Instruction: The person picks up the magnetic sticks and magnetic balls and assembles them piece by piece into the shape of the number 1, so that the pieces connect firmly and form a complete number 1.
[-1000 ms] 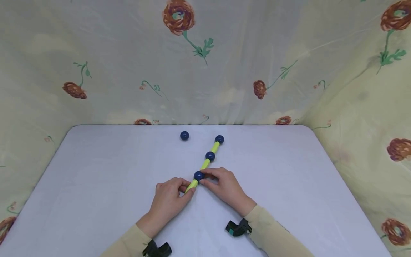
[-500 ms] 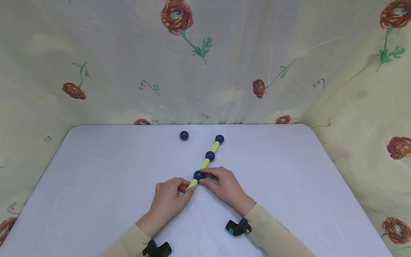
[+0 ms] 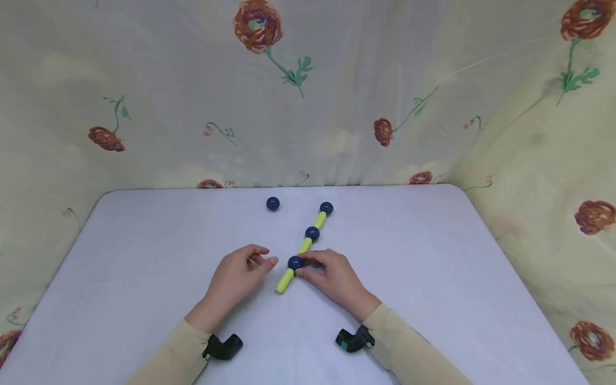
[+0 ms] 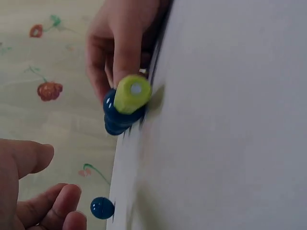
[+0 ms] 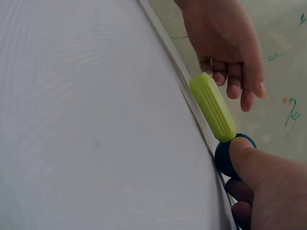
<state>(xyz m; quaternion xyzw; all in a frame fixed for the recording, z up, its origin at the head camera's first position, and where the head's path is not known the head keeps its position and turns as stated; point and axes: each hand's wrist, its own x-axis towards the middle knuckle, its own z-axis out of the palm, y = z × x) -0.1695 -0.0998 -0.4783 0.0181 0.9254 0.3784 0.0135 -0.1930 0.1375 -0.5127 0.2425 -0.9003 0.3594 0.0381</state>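
Observation:
A straight chain of blue balls and yellow-green rods runs from near the table's far edge toward me. My right hand (image 3: 339, 280) pinches the nearest blue ball (image 3: 295, 263) between thumb and fingers. From that ball the last rod (image 3: 284, 281) points toward me; the left wrist view shows a round silvery spot on the rod's free end (image 4: 136, 88). Left of the chain, my left hand (image 3: 238, 275) hovers with relaxed fingers, holding nothing. Further along sit the middle ball (image 3: 312, 233) and the far ball (image 3: 326, 208), with a rod (image 3: 305, 245) between the near two balls.
A loose blue ball (image 3: 272, 203) lies near the far edge, left of the chain's end. The table (image 3: 144, 256) has a white cover. Flower-patterned cloth (image 3: 308, 107) hangs behind it and at its sides. Each wrist wears a black camera (image 3: 223, 347).
My left hand has let go of the nearest rod and moved away up and to the left. The right hand still pinches the same ball, and the chain keeps its shape.

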